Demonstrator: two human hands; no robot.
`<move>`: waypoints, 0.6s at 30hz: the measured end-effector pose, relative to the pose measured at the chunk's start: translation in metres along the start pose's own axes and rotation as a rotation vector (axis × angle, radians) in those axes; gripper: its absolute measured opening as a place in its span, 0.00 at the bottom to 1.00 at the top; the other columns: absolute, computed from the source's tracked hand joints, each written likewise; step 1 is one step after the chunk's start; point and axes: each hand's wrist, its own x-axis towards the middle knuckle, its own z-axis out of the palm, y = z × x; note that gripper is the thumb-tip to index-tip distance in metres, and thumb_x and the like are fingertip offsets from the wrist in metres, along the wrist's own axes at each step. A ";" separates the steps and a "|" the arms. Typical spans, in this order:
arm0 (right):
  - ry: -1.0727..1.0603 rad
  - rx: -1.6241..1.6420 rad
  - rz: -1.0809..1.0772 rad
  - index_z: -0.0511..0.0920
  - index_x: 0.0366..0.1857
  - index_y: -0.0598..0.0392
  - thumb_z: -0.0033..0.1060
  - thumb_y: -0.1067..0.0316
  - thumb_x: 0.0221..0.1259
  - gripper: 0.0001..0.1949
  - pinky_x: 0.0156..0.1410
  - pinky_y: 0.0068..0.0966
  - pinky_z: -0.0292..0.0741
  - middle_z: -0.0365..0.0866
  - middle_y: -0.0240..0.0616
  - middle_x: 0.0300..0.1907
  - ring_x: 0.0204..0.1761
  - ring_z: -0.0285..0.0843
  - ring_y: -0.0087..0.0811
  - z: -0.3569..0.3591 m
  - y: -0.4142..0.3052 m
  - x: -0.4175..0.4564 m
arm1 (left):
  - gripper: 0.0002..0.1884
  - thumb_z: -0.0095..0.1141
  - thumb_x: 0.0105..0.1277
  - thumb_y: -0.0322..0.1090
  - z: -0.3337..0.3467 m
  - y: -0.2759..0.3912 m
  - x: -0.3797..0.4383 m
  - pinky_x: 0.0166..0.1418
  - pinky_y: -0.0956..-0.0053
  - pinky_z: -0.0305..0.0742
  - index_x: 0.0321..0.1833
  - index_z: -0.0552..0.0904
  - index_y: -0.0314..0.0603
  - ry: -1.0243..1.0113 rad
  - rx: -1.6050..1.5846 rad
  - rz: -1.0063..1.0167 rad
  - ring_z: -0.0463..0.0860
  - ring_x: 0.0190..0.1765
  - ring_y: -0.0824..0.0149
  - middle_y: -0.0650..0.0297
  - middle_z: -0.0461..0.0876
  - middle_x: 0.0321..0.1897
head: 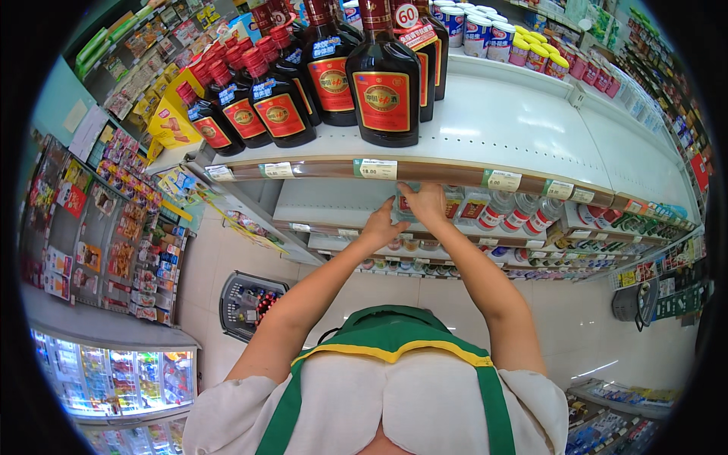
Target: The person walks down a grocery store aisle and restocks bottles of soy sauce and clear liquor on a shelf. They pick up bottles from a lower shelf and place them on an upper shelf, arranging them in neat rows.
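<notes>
Both hands reach onto the second shelf, just under the front edge of the top shelf [512, 122]. My right hand [427, 203] is at a clear glass bottle with a red label [404, 206], its fingers over the bottle's upper part; the shelf edge partly hides the contact. My left hand [385, 224] is at the left side of the same bottle, thumb and forefinger apart, and whether it touches is unclear. More clear bottles with red labels [493, 215] stand in a row to the right. Dark liquor bottles with red labels [384, 96] stand on the top shelf above.
The top shelf's front rail with price tags [432, 172] overhangs the hands. Lower shelves [409, 253] hold small jars. A grey basket of bottles [242, 307] sits on the floor at left. Cans with blue labels [479, 37] stand behind the top shelf.
</notes>
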 end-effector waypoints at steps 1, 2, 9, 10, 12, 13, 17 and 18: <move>-0.033 0.008 0.054 0.81 0.45 0.61 0.68 0.49 0.53 0.25 0.49 0.45 0.76 0.83 0.57 0.41 0.43 0.80 0.58 -0.005 -0.008 0.002 | 0.48 0.71 0.54 0.47 0.002 -0.002 0.002 0.51 0.64 0.79 0.73 0.59 0.34 -0.006 0.001 -0.005 0.84 0.48 0.51 0.39 0.75 0.60; 0.020 -0.024 0.003 0.81 0.44 0.61 0.68 0.48 0.53 0.25 0.49 0.45 0.76 0.83 0.57 0.41 0.43 0.80 0.58 0.003 -0.001 0.007 | 0.49 0.71 0.54 0.48 0.003 -0.004 0.003 0.51 0.64 0.79 0.74 0.59 0.34 -0.013 0.003 -0.009 0.84 0.48 0.52 0.39 0.75 0.61; 0.031 -0.126 -0.101 0.82 0.41 0.55 0.66 0.47 0.52 0.22 0.45 0.42 0.78 0.83 0.50 0.42 0.41 0.82 0.52 0.004 0.009 -0.005 | 0.50 0.72 0.51 0.42 0.001 0.002 -0.002 0.60 0.61 0.74 0.73 0.57 0.32 0.017 -0.069 0.034 0.78 0.58 0.42 0.37 0.76 0.57; 0.043 -0.113 -0.132 0.82 0.42 0.53 0.65 0.48 0.52 0.21 0.44 0.41 0.78 0.83 0.48 0.43 0.40 0.83 0.51 0.005 0.013 -0.010 | 0.51 0.72 0.50 0.42 0.000 0.001 0.000 0.60 0.61 0.74 0.74 0.56 0.34 0.012 -0.082 0.043 0.78 0.58 0.43 0.38 0.77 0.57; 0.084 -0.009 -0.221 0.82 0.41 0.51 0.66 0.49 0.51 0.19 0.42 0.39 0.78 0.83 0.42 0.44 0.40 0.83 0.49 0.005 0.019 -0.018 | 0.50 0.73 0.48 0.41 -0.001 0.002 0.004 0.60 0.61 0.74 0.74 0.58 0.38 0.022 -0.092 0.074 0.78 0.58 0.44 0.41 0.78 0.56; 0.106 0.044 -0.265 0.82 0.40 0.50 0.66 0.50 0.51 0.18 0.41 0.38 0.78 0.84 0.40 0.45 0.39 0.83 0.48 0.005 0.021 -0.022 | 0.49 0.74 0.47 0.40 -0.001 0.003 0.005 0.60 0.61 0.74 0.73 0.60 0.39 0.038 -0.089 0.095 0.79 0.58 0.44 0.42 0.79 0.55; 0.081 0.160 -0.307 0.82 0.37 0.52 0.71 0.61 0.49 0.13 0.40 0.34 0.77 0.83 0.39 0.39 0.37 0.82 0.44 -0.002 0.017 -0.045 | 0.43 0.75 0.45 0.39 0.004 -0.006 0.009 0.60 0.61 0.74 0.67 0.69 0.42 0.062 -0.092 0.285 0.79 0.56 0.45 0.46 0.80 0.52; 0.109 0.177 -0.352 0.81 0.36 0.53 0.72 0.63 0.49 0.12 0.40 0.32 0.78 0.83 0.38 0.37 0.37 0.83 0.41 -0.007 0.016 -0.049 | 0.38 0.75 0.44 0.39 0.002 0.001 0.003 0.60 0.60 0.74 0.61 0.74 0.39 0.004 -0.097 0.213 0.79 0.55 0.46 0.47 0.80 0.52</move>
